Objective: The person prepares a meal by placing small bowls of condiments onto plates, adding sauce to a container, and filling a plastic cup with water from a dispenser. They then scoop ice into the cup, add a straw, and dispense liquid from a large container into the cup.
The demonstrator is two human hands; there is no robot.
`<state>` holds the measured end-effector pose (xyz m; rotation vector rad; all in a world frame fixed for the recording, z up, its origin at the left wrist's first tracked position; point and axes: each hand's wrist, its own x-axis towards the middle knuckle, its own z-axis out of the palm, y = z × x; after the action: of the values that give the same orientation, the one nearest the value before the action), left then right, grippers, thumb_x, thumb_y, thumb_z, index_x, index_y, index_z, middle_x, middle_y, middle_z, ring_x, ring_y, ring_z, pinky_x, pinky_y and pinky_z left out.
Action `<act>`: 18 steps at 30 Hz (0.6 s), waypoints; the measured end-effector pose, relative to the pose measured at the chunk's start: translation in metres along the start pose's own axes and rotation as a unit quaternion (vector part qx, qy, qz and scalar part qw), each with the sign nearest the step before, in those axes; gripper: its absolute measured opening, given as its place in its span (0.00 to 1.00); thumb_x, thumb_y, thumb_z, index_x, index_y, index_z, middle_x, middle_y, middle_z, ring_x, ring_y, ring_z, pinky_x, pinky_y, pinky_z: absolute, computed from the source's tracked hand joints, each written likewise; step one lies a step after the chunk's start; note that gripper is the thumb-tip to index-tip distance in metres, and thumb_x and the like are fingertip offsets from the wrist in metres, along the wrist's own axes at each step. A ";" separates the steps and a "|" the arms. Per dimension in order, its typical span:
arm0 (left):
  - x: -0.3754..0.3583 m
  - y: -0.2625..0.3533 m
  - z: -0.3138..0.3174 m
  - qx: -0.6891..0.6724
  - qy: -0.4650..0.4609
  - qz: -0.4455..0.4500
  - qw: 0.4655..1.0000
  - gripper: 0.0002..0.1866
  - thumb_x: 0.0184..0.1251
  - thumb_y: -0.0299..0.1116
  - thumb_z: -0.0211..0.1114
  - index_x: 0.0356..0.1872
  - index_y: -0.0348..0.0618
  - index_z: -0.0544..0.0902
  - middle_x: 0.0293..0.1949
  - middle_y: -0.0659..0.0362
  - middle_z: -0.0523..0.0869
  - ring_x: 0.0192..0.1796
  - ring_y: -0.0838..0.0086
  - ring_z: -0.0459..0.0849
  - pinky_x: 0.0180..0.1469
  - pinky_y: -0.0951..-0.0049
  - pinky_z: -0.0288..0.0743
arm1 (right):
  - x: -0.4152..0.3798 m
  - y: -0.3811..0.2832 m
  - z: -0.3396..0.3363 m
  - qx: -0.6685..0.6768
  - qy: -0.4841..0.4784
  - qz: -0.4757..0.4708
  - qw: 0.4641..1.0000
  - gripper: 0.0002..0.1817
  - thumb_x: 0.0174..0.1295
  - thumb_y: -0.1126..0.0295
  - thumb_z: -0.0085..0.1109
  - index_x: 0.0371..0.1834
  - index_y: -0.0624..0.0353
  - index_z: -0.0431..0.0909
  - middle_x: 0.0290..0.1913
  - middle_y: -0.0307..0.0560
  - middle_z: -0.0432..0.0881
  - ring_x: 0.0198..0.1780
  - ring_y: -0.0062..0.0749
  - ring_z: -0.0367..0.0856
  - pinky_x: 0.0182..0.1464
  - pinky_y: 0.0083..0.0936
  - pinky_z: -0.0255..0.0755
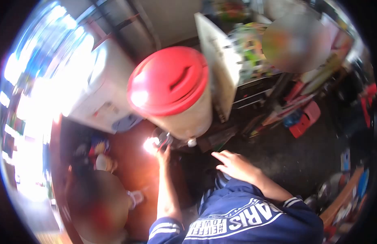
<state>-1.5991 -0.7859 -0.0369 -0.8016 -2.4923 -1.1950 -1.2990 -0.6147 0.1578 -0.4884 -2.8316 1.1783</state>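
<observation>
My left hand (pixel 164 153) is closed around a small dark object (pixel 165 140), perhaps a cup, too blurred to name surely. It is at the edge of the reddish-brown table (pixel 133 166), below a large whitish container (pixel 188 122) with a red lid (pixel 170 79). A small pale tap (pixel 192 142) sticks out low on that container, just right of the dark object. My right hand (pixel 236 166) is in front of my body with its fingers apart, holding nothing, over the dark floor.
A white box-like appliance (pixel 103 95) stands behind the table's left part. A pale upright board (pixel 219 65) is right of the lidded container. A red plastic item (pixel 305 120) lies farther right. Small containers (pixel 104 162) are on the table's left side.
</observation>
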 end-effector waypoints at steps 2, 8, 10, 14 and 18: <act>-0.027 -0.044 0.009 0.053 -0.069 -0.078 0.993 0.50 0.45 0.35 0.77 0.69 0.31 0.57 0.69 0.40 0.61 0.71 0.46 0.58 0.70 0.51 0.56 | -0.014 -0.001 -0.001 0.000 -0.005 -0.033 0.999 0.25 0.63 0.64 0.59 0.62 0.60 0.69 0.52 0.56 0.77 0.49 0.52 0.81 0.51 0.39 0.76; -0.121 0.076 -0.067 -0.011 0.101 -0.034 0.994 0.33 0.55 0.18 0.63 0.64 0.34 0.63 0.58 0.45 0.68 0.62 0.56 0.69 0.63 0.64 0.66 | -0.082 0.044 0.044 0.055 -0.004 0.018 0.998 0.20 0.59 0.68 0.63 0.54 0.63 0.76 0.45 0.56 0.81 0.47 0.51 0.82 0.48 0.37 0.76; -0.183 0.098 -0.082 -0.059 0.040 -0.055 0.996 0.31 0.56 0.18 0.61 0.63 0.33 0.65 0.61 0.43 0.68 0.63 0.49 0.69 0.64 0.60 0.68 | -0.118 0.089 0.076 0.116 -0.019 0.076 0.990 0.16 0.59 0.70 0.62 0.50 0.64 0.79 0.42 0.55 0.83 0.43 0.48 0.83 0.45 0.35 0.77; -0.334 0.094 -0.092 -0.166 -0.241 -0.129 0.948 0.15 0.59 0.19 0.58 0.49 0.35 0.74 0.45 0.51 0.78 0.47 0.67 0.80 0.51 0.68 0.75 | -0.263 0.247 0.189 0.155 0.017 0.326 0.932 0.13 0.61 0.64 0.60 0.42 0.62 0.81 0.36 0.54 0.85 0.38 0.43 0.85 0.42 0.33 0.77; -0.528 -0.013 -0.090 -0.293 -0.608 -0.447 0.587 0.41 0.67 0.67 0.48 0.69 0.43 0.67 0.69 0.47 0.68 0.73 0.64 0.62 0.72 0.68 0.55 | -0.498 0.250 0.206 0.610 0.093 0.376 0.692 0.31 0.66 0.44 0.50 0.69 0.43 0.66 0.65 0.55 0.72 0.65 0.35 0.70 0.67 0.25 0.59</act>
<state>-1.1777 -1.0563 -0.2279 -0.4473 -3.9314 -2.5717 -0.7891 -0.7401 -0.1203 -1.4493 -1.0299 2.4659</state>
